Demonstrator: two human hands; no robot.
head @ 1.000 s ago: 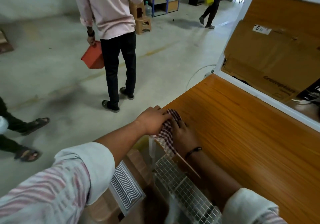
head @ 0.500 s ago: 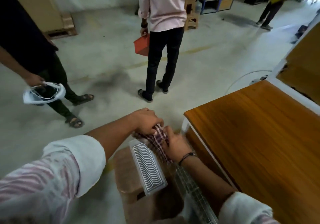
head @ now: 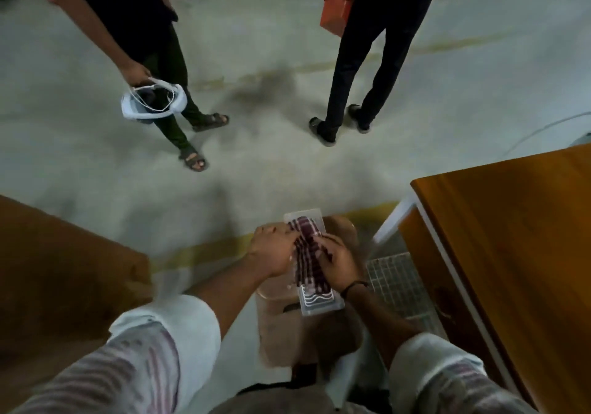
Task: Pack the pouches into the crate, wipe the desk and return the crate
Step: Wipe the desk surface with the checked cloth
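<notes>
Holding the checked cloth (head: 308, 253) over the clear crate (head: 323, 308), our left hand (head: 275, 250) and right hand (head: 339, 261) both with fingers curled on it. Light, limp, not slippery by the look of it: we'd pinch the bunched middle.

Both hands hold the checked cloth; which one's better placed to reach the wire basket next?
Right, probably: the right hand grips the checked cloth on the wire basket's side; the left hand lies farther off.

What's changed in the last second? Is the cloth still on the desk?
No. The left hand and right hand carried the checked cloth off the desk corner and now hold it over the clear container on the stool. Both still grip the cloth; nothing was let go. Container and stool stayed put.
</notes>
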